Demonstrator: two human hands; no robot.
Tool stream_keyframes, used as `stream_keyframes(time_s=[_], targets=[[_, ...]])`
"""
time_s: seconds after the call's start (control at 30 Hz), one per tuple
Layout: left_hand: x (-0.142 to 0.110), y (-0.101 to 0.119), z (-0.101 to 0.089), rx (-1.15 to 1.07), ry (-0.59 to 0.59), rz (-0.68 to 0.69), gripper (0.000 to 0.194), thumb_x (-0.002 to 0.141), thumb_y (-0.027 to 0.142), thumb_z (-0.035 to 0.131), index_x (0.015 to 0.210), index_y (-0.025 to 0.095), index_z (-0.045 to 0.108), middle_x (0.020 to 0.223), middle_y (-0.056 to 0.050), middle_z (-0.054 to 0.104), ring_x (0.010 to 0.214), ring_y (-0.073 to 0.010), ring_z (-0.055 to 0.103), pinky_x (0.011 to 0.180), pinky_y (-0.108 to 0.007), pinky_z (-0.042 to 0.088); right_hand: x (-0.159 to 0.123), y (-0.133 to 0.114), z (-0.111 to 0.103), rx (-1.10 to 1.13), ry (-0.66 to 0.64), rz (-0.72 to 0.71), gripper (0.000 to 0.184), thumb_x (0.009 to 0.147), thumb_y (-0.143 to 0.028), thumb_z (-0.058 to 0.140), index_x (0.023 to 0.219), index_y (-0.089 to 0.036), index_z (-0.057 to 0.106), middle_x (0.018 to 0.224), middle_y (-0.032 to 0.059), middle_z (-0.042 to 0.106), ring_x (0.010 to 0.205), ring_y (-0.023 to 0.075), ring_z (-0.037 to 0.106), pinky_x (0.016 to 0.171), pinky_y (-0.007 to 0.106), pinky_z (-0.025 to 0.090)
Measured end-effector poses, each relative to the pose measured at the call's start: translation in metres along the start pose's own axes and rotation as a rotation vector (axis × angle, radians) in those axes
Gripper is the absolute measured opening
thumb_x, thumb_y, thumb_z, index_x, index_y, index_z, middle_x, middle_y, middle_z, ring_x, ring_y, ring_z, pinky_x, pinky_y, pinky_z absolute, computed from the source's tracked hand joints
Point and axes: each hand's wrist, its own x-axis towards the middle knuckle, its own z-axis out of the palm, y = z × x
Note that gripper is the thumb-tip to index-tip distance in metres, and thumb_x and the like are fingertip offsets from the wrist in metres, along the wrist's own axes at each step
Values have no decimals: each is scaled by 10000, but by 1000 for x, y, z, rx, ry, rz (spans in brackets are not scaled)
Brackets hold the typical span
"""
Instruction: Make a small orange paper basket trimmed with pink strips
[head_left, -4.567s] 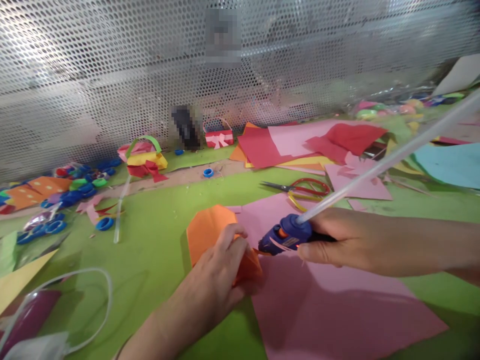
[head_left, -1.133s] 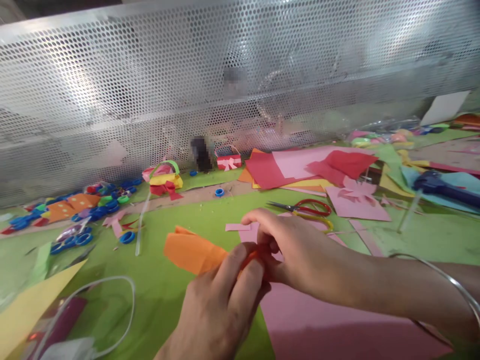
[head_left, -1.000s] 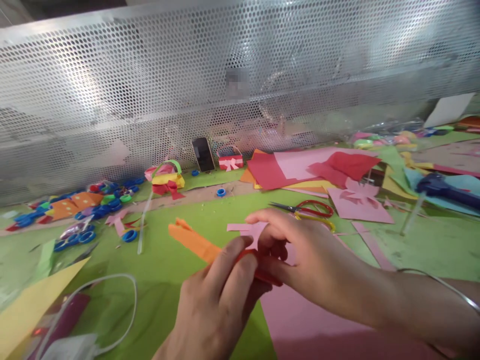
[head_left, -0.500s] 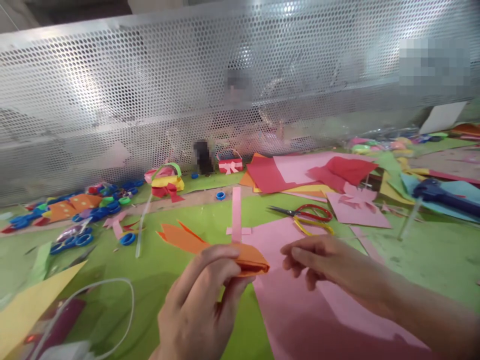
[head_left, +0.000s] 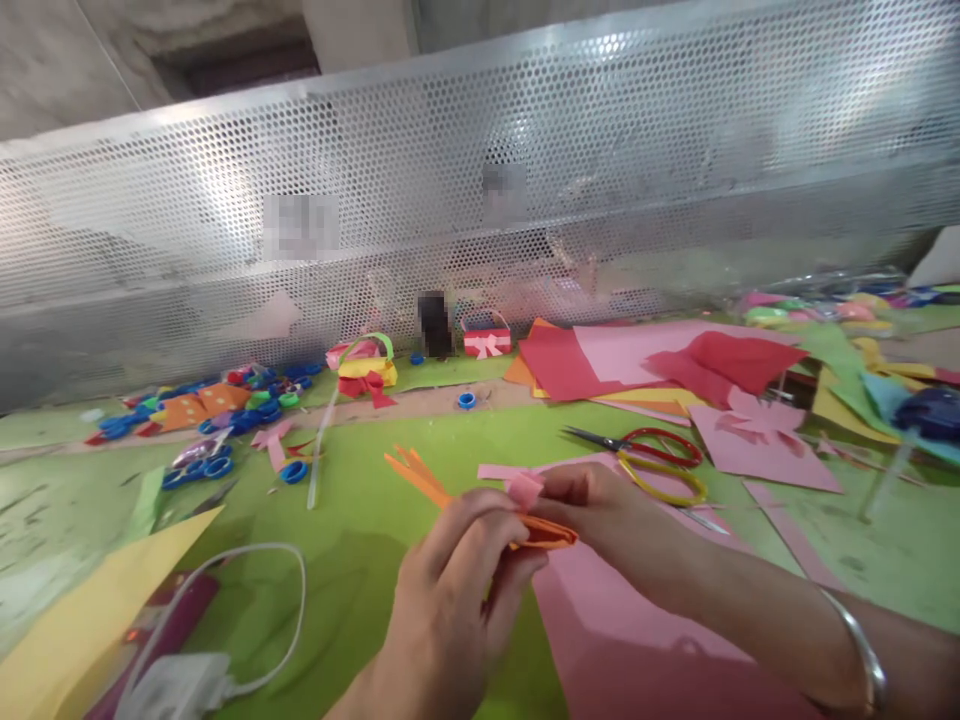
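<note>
A folded orange paper piece [head_left: 551,532], with cut pointed tails [head_left: 416,470] sticking out toward the upper left, is gripped in my left hand [head_left: 469,575]. My right hand [head_left: 607,515] has its fingers closed at a bent pink paper strip [head_left: 526,489], right against the orange piece. Its fingertips are partly hidden. Another flat pink strip [head_left: 499,471] shows just behind the hands. Under my right forearm lies a large pink sheet [head_left: 600,630]. Scissors with red and yellow handles [head_left: 660,450] rest open just beyond my right hand.
A perforated metal panel [head_left: 420,150] stands along the back. Before it are small paper baskets [head_left: 367,372], blue tape rings [head_left: 466,400] and stacked coloured sheets [head_left: 562,365]. At left are blue-handled scissors [head_left: 206,468], a yellow sheet [head_left: 97,600] and a white charger with cable [head_left: 176,685].
My right hand has moved left to meet my left hand and has taken the pink strip, which lay straight on the table. The orange piece has turned slightly. The view has shifted left and up.
</note>
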Motion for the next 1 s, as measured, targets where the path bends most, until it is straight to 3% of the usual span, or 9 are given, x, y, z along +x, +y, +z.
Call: stream_keyframes(time_s=[0.17, 0.3, 0.4, 0.6, 0.77, 1.0], targets=[[2, 1, 1, 21, 51, 5, 96, 857, 88, 613, 898, 165, 574, 917, -34, 636, 797, -88, 637, 718, -138, 511, -9, -5, -1, -107, -15, -54, 410, 842, -556, 555, 655, -192, 566, 660, -35, 441, 670, 126, 415, 659, 263, 366], [3, 2, 0, 42, 50, 4, 87, 868, 90, 595, 892, 170, 569, 907, -32, 634, 811, -91, 628, 737, -144, 510, -16, -8, -5, -145, -16, -140, 392, 852, -566, 517, 737, -208, 629, 771, 6, 555, 793, 169, 515, 765, 307, 432], [4, 1, 1, 53, 43, -10, 111, 860, 65, 590, 887, 172, 583, 918, -34, 628, 810, -88, 625, 743, -143, 511, -21, -10, -5, -284, -53, -210, 301, 862, -483, 538, 807, -212, 657, 854, 26, 612, 873, 193, 564, 810, 321, 449], [3, 0, 3, 34, 73, -21, 194, 831, 22, 594, 945, 180, 588, 970, -52, 616, 896, -116, 629, 779, -171, 530, -23, -9, 1, -486, 75, -330, 213, 893, -298, 501, 861, -235, 701, 834, 11, 664, 840, 173, 593, 746, 271, 455], [-3, 1, 4, 102, 112, -95, 213, 850, 131, 608, 1030, 203, 520, 975, -60, 643, 792, -131, 671, 545, -155, 538, -21, -6, 0, -487, 127, -313, 224, 866, -325, 513, 822, -253, 721, 787, 21, 682, 762, 184, 602, 727, 292, 477], [-4, -1, 6, 84, 30, -98, 119, 856, 142, 606, 855, 212, 510, 815, -2, 641, 603, -95, 621, 524, -171, 508, -21, -18, -1, -544, 38, -145, 204, 795, -246, 514, 766, -243, 715, 752, 6, 676, 740, 185, 596, 642, 280, 428]])
